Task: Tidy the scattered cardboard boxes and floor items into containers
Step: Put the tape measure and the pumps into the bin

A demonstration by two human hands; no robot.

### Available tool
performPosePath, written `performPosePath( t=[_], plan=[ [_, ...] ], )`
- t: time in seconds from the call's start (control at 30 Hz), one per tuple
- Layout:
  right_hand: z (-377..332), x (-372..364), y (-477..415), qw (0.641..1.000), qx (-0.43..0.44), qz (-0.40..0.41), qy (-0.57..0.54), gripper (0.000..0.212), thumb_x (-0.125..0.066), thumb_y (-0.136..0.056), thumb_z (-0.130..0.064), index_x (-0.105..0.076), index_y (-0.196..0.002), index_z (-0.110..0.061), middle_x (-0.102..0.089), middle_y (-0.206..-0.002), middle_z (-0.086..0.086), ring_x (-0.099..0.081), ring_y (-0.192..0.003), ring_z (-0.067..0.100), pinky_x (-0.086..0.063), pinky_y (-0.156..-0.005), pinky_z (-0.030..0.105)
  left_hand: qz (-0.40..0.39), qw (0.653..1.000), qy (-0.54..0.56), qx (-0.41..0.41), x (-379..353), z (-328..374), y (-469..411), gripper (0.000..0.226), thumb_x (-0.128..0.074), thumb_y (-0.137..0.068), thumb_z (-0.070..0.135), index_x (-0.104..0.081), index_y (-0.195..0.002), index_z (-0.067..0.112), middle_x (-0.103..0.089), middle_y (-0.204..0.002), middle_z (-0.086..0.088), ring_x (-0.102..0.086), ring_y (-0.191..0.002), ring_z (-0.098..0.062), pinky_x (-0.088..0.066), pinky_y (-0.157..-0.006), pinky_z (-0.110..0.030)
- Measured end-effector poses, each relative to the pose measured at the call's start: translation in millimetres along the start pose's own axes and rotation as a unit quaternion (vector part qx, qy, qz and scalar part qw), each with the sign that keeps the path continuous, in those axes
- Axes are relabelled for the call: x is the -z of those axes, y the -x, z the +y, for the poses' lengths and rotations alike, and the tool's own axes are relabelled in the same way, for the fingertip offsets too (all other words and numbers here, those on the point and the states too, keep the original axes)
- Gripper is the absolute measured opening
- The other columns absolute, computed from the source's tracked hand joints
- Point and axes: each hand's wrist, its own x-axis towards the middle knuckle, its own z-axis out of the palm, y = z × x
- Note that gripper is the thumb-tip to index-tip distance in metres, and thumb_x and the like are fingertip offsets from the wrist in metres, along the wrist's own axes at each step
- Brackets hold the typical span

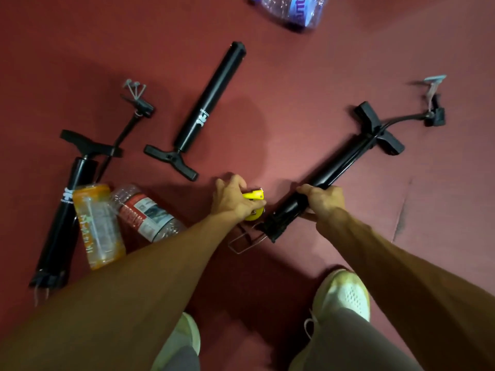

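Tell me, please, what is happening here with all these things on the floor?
A person is bent over a red floor, picking up scattered items. The right hand grips the barrel of a black air pump, and the left hand is closed on a small yellow object. Two more black pumps lie to the left, untouched, beside an orange bottle and a clear bottle. Another plastic bottle lies at the top. No container is in view.
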Motion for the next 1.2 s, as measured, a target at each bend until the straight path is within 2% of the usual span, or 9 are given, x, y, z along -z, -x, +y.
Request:
performPosePath(
  t=[0.13,0.27,0.33,0.4,0.53,0.73,0.9,1.07,1.2],
  plan=[
    [-11,29,28,0.999,0.01,-0.038,0.001,0.027,-0.069,-0.079,-0.003,-0.054,-0.101,-0.002,-0.064,-0.085,0.012,-0.064,-0.065,0.02,-0.06,-0.062,0.04,-0.015,0.999,-0.044,-0.008,-2,19,17,0.037,-0.08,-0.068,0.028,-0.057,-0.093,0.012,-0.064,-0.108,-0.014,-0.061,-0.101,-0.031,-0.047,-0.08,-0.033],
    [-23,60,80,0.999,0.018,-0.032,-0.021,0.042,-0.068,-0.08,0.004,-0.042,-0.111,-0.007,-0.057,-0.084,0.005,-0.06,-0.068,0.017,-0.056,-0.062,0.04,0.01,0.996,0.083,0.019,19,37,59,0.043,-0.085,-0.064,0.028,-0.054,-0.092,0.017,-0.063,-0.103,-0.009,-0.062,-0.1,-0.028,-0.051,-0.084,-0.032],
    [-29,80,114,0.999,0.018,-0.022,-0.031,0.047,-0.066,-0.08,0.007,-0.039,-0.114,-0.009,-0.055,-0.084,0.002,-0.059,-0.067,0.016,-0.054,-0.064,0.042,-0.004,0.986,0.163,0.02,43,51,90,0.045,-0.086,-0.063,0.023,-0.054,-0.094,0.02,-0.064,-0.106,-0.008,-0.065,-0.095,-0.028,-0.057,-0.082,-0.043],
    [-37,100,154,0.999,0.018,-0.008,-0.043,0.049,-0.067,-0.078,0.01,-0.039,-0.114,-0.008,-0.055,-0.086,0.003,-0.061,-0.073,0.022,-0.056,-0.073,0.05,-0.038,0.978,0.205,0.015,76,66,128,0.044,-0.084,-0.068,0.018,-0.056,-0.101,0.016,-0.063,-0.107,-0.008,-0.065,-0.09,-0.027,-0.058,-0.075,-0.046],
    [-54,138,246,0.996,0.038,0.025,-0.082,0.052,-0.07,-0.073,0.013,-0.041,-0.109,-0.012,-0.056,-0.088,0.001,-0.061,-0.087,0.029,-0.055,-0.083,0.054,-0.069,0.975,0.211,-0.025,142,97,209,0.04,-0.082,-0.072,0.018,-0.057,-0.103,0.014,-0.064,-0.111,-0.011,-0.064,-0.085,-0.024,-0.057,-0.062,-0.034],
    [-48,207,363,0.983,0.086,0.074,-0.142,0.053,-0.069,-0.072,0.015,-0.053,-0.114,-0.014,-0.061,-0.092,0.004,-0.061,-0.081,0.026,-0.057,-0.075,0.049,-0.146,0.968,0.179,-0.098,178,150,335,0.04,-0.079,-0.075,0.018,-0.057,-0.108,0.012,-0.061,-0.117,-0.012,-0.064,-0.086,-0.022,-0.058,-0.067,-0.034],
    [4,286,408,0.978,0.101,0.121,-0.138,0.061,-0.075,-0.071,0.007,-0.054,-0.123,-0.017,-0.064,-0.1,-0.001,-0.066,-0.082,0.021,-0.059,-0.073,0.042,-0.183,0.96,0.139,-0.16,126,180,412,0.036,-0.079,-0.075,0.02,-0.059,-0.105,0.015,-0.066,-0.113,-0.01,-0.063,-0.073,-0.012,-0.053,-0.063,-0.028],
    [107,384,423,0.968,0.098,0.194,-0.127,0.071,-0.081,-0.058,0.001,-0.057,-0.118,-0.028,-0.069,-0.106,0.0,-0.069,-0.091,0.021,-0.056,-0.087,0.047,-0.208,0.949,0.065,-0.227,23,189,477,0.03,-0.082,-0.071,0.017,-0.059,-0.089,0.021,-0.066,-0.097,-0.008,-0.062,-0.071,-0.013,-0.046,-0.054,-0.022],
    [203,466,441,0.962,0.057,0.226,-0.145,0.073,-0.079,-0.059,0.003,-0.055,-0.122,-0.025,-0.07,-0.103,0.0,-0.069,-0.091,0.022,-0.054,-0.089,0.048,-0.227,0.937,0.003,-0.265,-75,186,541,0.033,-0.084,-0.067,0.014,-0.057,-0.081,0.026,-0.062,-0.088,-0.004,-0.058,-0.071,-0.013,-0.048,-0.063,-0.023]
  ],
)
